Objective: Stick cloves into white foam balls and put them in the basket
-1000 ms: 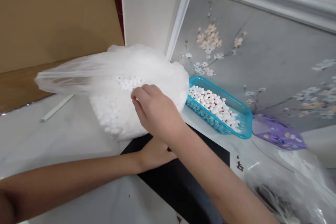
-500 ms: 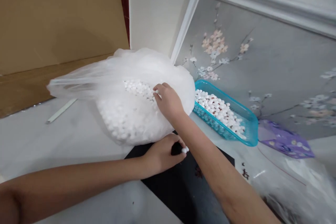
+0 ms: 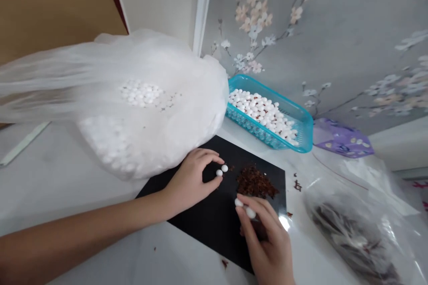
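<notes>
L hand is over the blk sheet, thumb & index curved round w/ a pair of wht balls pinched at the tips; the two balls sit side by side, touching. R hand, nearer the wearer, pinches another ball pair btwn thumb & index, one ball out at the fingertips, the other further in. Just past R hand's fingertips, a heap of brn bits lies on the sheet's far R part; a few loose crumbs are off to the R on the wht desk. Big cloudy plastic bag full of wht balls stands behind L hand, overlapping the sheet's far L edge in view. Beside it, to the R, blue basket w/ wht balls, brn specks among them. Purple pkt next to basket; clear bag w/ dark contents, far R.
</notes>
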Demonstrator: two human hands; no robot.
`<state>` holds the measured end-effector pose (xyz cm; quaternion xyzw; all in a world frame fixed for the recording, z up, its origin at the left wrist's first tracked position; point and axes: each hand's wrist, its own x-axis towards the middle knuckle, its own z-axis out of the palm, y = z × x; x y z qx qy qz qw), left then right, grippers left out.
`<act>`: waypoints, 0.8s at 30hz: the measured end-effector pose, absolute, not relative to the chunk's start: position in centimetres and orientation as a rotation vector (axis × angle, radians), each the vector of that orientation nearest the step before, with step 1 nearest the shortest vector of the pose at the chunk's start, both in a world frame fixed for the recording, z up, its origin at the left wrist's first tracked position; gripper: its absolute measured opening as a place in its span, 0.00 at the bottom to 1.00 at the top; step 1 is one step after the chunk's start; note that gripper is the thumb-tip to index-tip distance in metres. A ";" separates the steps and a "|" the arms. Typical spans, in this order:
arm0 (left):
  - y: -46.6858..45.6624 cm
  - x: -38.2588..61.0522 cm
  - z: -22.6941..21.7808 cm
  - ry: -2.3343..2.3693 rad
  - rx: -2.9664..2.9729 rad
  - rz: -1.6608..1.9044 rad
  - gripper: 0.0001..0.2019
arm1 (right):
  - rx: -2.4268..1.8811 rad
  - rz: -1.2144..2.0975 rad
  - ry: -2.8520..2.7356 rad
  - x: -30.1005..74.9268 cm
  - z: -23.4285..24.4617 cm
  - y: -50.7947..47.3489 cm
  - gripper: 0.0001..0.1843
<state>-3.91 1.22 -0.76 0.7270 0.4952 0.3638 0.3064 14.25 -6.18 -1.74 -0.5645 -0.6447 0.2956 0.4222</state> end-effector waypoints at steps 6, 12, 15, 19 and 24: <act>-0.9 -3.2 0.2 1.078 1.827 0.860 0.10 | -1.401 0.817 -1.395 13.6 -1.6 -6.6 0.11; -1.2 -2.8 0.1 0.851 1.560 0.601 0.16 | -1.312 0.711 -1.468 12.8 -1.4 -6.8 0.12; -0.9 -2.9 -0.1 0.874 1.524 0.609 0.16 | -1.342 0.654 -1.555 13.2 -1.4 -6.6 0.13; -0.8 -3.0 -0.4 0.917 1.512 0.610 0.18 | -1.424 0.601 -1.653 14.0 -1.5 -6.3 0.13; -0.6 -2.9 0.0 0.983 1.413 0.614 0.12 | -1.528 0.596 -1.648 14.2 -2.3 -6.7 0.15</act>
